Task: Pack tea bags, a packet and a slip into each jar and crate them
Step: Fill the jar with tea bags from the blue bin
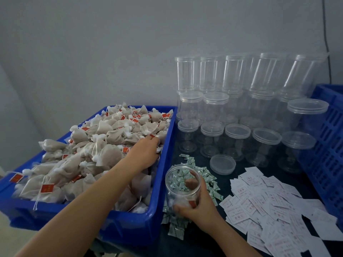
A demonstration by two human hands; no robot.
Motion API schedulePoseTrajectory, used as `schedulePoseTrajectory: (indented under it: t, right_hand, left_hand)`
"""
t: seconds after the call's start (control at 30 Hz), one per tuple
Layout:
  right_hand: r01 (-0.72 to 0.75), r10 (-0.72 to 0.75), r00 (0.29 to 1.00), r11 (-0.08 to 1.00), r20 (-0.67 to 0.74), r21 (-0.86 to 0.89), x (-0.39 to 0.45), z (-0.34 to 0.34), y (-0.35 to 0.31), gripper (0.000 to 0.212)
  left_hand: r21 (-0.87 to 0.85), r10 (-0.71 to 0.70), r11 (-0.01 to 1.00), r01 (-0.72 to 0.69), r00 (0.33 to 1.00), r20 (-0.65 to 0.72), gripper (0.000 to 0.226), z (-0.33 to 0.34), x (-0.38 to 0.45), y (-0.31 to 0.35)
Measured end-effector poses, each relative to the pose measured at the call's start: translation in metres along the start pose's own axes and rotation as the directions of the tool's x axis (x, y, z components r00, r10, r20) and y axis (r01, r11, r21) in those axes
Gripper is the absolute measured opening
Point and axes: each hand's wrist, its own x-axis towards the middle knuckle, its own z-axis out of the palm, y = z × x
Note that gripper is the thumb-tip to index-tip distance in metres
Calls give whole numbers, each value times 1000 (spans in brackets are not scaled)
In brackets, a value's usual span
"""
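Note:
A blue bin (163, 182) on the left is heaped with pale tea bags (96, 145) bearing red tags. My left hand (146, 151) reaches into the heap near the bin's right wall, fingers curled onto a tea bag. My right hand (198, 203) grips an open clear jar (182, 184) just right of the bin; a tea bag lies at its bottom. Green-and-white packets (209, 179) lie scattered around the jar. White slips (269, 203) with red print spread out to the right. The jar's loose lid (222, 164) lies behind.
Stacked empty lidded jars (239, 108) stand against the wall at the back right. A blue slotted crate (326, 145) stands at the far right edge. The table top is dark.

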Motion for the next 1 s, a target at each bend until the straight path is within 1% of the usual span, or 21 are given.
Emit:
schedulePoseTrajectory:
  t: [0.1, 0.2, 0.27, 0.33, 0.47, 0.53, 0.63, 0.67, 0.73, 0.87, 0.93, 1.0]
  right_hand:
    - [-1, 1, 1000, 1000, 2, -2, 0, 0, 0, 99]
    - [-5, 5, 1000, 1000, 3, 0, 0, 0, 1, 100]
    - [-6, 6, 1000, 1000, 3, 3, 0, 0, 1, 100]
    - [-3, 3, 1000, 1000, 2, 7, 0, 0, 1, 99]
    - [-8, 8, 1000, 1000, 1, 12, 0, 0, 3, 100]
    - [-12, 12, 1000, 1000, 0, 16, 1, 0, 4, 100]
    - [-9, 9, 1000, 1000, 0, 15, 1, 0, 4, 101]
    - [-11, 11, 1000, 1000, 0, 17, 1, 0, 4, 101]
    - [-12, 12, 1000, 1000, 0, 13, 0, 0, 3, 100]
    - [-19, 19, 1000, 1000, 2, 16, -1, 0, 0, 98]
    - [-27, 27, 1000, 999, 4, 26, -2, 1, -2, 98]
    - [-32, 32, 999, 999, 5, 33, -2, 1, -3, 97]
  left_hand:
    - [33, -71, 997, 69, 993, 90, 40, 5, 3, -3]
    - [96, -89, 992, 77, 988, 123, 25, 7, 1, -2]
    - [98, -102, 991, 89, 986, 133, 16, 7, 0, 0]
    - [61, -111, 993, 103, 983, 144, 19, 7, 1, 0]
    - [-7, -111, 994, 113, 981, 158, 35, 4, -2, -3]
    - [-28, -116, 992, 122, 980, 160, 32, 1, -4, -3]
    - [79, -86, 994, 81, 994, 63, 10, -3, -7, -1]
    - [85, -76, 994, 74, 997, 27, 4, -5, -9, -1]
    - [45, -69, 997, 70, 997, -24, 9, -8, -10, -1]
    - [-94, -78, 993, 65, 987, -141, 18, -20, -14, -5]
    - [-133, -68, 990, 44, 981, -183, 28, -30, -17, -4]
    - [-146, -52, 989, 23, 978, -201, 29, -41, -21, -2]
